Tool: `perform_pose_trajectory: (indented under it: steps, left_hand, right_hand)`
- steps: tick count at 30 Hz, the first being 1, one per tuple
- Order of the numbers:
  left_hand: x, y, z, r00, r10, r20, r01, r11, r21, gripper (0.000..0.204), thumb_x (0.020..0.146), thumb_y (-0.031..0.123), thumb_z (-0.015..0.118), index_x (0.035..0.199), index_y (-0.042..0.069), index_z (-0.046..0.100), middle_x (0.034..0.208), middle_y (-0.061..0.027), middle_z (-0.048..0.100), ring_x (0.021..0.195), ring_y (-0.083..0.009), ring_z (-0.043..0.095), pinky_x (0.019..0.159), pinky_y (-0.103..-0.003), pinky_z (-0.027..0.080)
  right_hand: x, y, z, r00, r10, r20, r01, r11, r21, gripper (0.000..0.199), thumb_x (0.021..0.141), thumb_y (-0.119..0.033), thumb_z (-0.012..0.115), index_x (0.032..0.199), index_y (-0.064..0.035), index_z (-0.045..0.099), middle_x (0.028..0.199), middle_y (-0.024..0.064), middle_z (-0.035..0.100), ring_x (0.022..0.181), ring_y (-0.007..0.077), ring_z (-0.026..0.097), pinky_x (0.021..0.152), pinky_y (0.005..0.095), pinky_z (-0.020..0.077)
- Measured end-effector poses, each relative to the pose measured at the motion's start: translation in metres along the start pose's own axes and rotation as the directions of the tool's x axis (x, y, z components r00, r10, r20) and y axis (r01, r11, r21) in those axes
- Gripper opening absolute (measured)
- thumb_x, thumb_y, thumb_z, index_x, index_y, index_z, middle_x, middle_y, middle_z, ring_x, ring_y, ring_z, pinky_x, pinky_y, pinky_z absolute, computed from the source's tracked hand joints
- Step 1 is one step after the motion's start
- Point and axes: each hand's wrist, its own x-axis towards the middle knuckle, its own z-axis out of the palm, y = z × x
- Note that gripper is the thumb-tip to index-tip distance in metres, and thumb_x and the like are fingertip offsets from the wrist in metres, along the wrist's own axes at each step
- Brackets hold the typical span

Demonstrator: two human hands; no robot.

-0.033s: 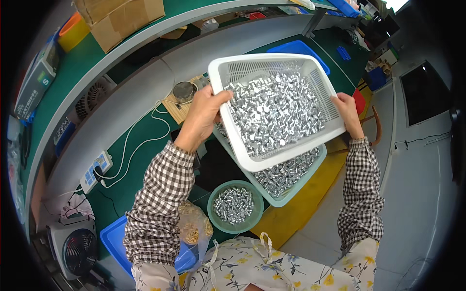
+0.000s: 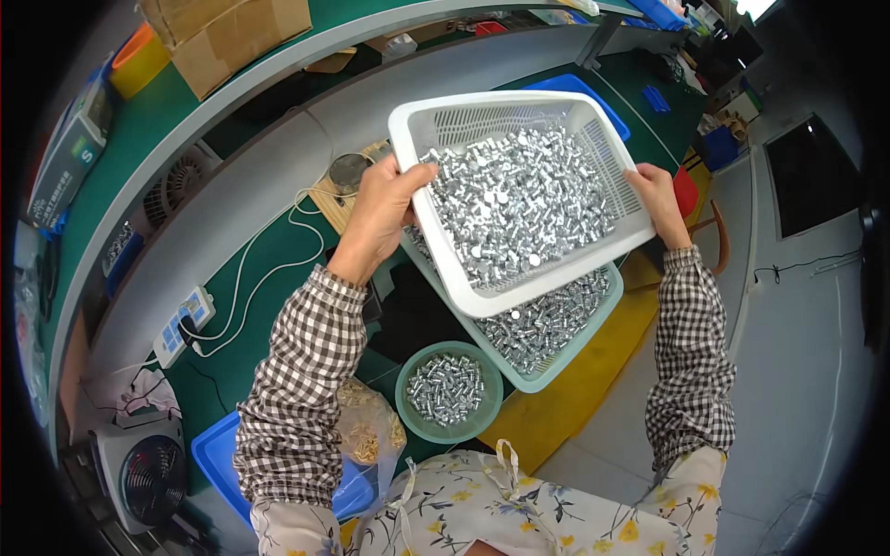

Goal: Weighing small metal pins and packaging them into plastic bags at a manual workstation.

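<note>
Between my two hands I hold up a white plastic basket with slotted sides, tilted toward me. A heap of small silver metal parts fills much of it. My left hand grips its left rim, thumb over the edge. At the right rim my right hand is closed on it, with some fingers hidden beneath. Below, partly covered, a pale green basket contains more such parts. Nearer me stands a round green bowl of similar silver pieces.
A blue tray and a clear bag of brass-coloured pieces lie by my left forearm. Left are a power strip, white cords and a small fan. A wooden board lies beyond my left hand. A shelf curves along the back.
The white basket has moved slightly up and to the left in my hands, showing more of the pale green basket beneath. Both hands keep their hold.
</note>
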Motion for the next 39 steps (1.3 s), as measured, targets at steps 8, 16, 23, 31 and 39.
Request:
perform_pose_trajectory:
  steps: [8, 16, 23, 31, 39]
  left_hand:
    - [-0.023, -0.098, -0.057, 0.991, 0.108, -0.08, -0.087, 0.968, 0.236, 0.028, 0.085, 0.018, 0.057, 0.105, -0.002, 0.051, 0.086, -0.0066, 0.061, 0.067, -0.0119, 0.062, 0.052, -0.025, 0.054]
    - [-0.024, -0.092, -0.029, 0.989, 0.103, -0.11, -0.081, 0.979, 0.187, 0.03, 0.085, 0.019, 0.056, 0.106, -0.003, 0.051, 0.085, -0.0086, 0.062, 0.063, -0.0142, 0.062, 0.048, -0.025, 0.052]
    - [-0.023, -0.093, -0.047, 0.991, -0.031, -0.131, 0.073, 0.944, 0.322, 0.034, 0.087, 0.021, 0.053, 0.109, -0.005, 0.05, 0.09, -0.0108, 0.061, 0.072, -0.0173, 0.063, 0.054, -0.027, 0.054]
    - [-0.051, -0.073, -0.038, 0.984, -0.177, 0.007, 0.121, 0.702, 0.702, 0.042, 0.09, 0.033, 0.05, 0.115, -0.001, 0.05, 0.096, -0.0096, 0.057, 0.083, -0.0155, 0.057, 0.069, -0.027, 0.051]
    - [-0.178, -0.01, -0.107, 0.979, -0.192, 0.067, 0.078, 0.661, 0.747, 0.04, 0.09, 0.036, 0.05, 0.113, 0.003, 0.053, 0.096, -0.0062, 0.056, 0.085, -0.0134, 0.055, 0.072, -0.026, 0.048]
  right_hand:
    - [0.017, 0.104, 0.126, 0.988, -0.11, -0.109, 0.127, 0.979, 0.157, 0.032, 0.08, -0.026, 0.06, 0.085, 0.006, 0.063, 0.073, 0.0099, 0.063, 0.067, 0.0154, 0.059, 0.062, 0.0293, 0.0445]
    - [0.02, 0.105, 0.115, 0.996, -0.084, -0.041, 0.073, 0.974, -0.215, 0.035, 0.086, -0.028, 0.057, 0.098, 0.0043, 0.061, 0.078, 0.0077, 0.06, 0.073, 0.0135, 0.054, 0.066, 0.0303, 0.0429]
    - [-0.171, 0.002, 0.096, 0.911, -0.247, 0.33, 0.112, 0.919, 0.378, 0.022, 0.091, -0.016, 0.05, 0.098, 0.003, 0.061, 0.073, 0.0033, 0.058, 0.063, 0.0081, 0.052, 0.056, 0.0222, 0.0434]
    - [-0.386, 0.157, 0.212, 0.608, 0.125, 0.784, 0.058, 0.978, -0.201, 0.044, 0.088, -0.038, 0.054, 0.109, 0.0008, 0.057, 0.081, 0.0077, 0.065, 0.065, 0.0141, 0.06, 0.058, 0.0262, 0.0486]
    - [-0.405, 0.116, 0.271, 0.76, 0.391, 0.519, -0.638, 0.605, 0.477, 0.042, 0.087, -0.031, 0.056, 0.111, 0.0025, 0.05, 0.096, 0.0073, 0.06, 0.071, 0.0139, 0.059, 0.053, 0.0247, 0.0481]
